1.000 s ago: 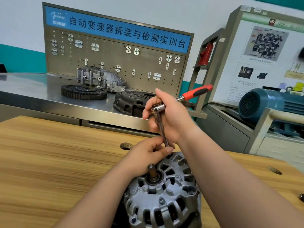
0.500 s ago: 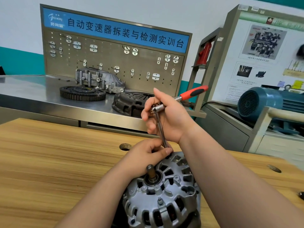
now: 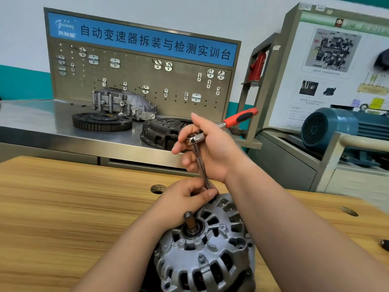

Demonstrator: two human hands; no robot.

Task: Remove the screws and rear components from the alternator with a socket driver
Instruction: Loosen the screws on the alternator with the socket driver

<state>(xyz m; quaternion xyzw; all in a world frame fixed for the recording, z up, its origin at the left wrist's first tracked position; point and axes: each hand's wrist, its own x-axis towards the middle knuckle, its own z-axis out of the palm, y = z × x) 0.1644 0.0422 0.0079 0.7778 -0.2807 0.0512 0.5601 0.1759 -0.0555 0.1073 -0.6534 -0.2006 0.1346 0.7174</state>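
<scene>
Alternator (image 3: 202, 249) sits on the wooden table (image 3: 63, 207), at the near edge, right of centre, with its rotor shaft (image 3: 190, 223) pointing up. I have the socket driver (image 3: 201, 165) standing almost upright over the alternator's far rim, its top leaning slightly left.

My right hand (image 3: 210, 152) is closed round the ratchet head at the top of the bar, index finger stretched out to the left. The red handle (image 3: 241, 117) sticks out to the far right past the hand.

My left hand (image 3: 185, 199) pinches the bar's lower end at the housing, thumb on the near side. The socket is hidden under the fingers.

Beyond the table, a steel bench (image 3: 42, 119) carries a toothed ring (image 3: 102, 122), a grey casting (image 3: 124, 104) and a dark clutch cover (image 3: 162, 131). A blue motor (image 3: 328, 127) stands at far right.
</scene>
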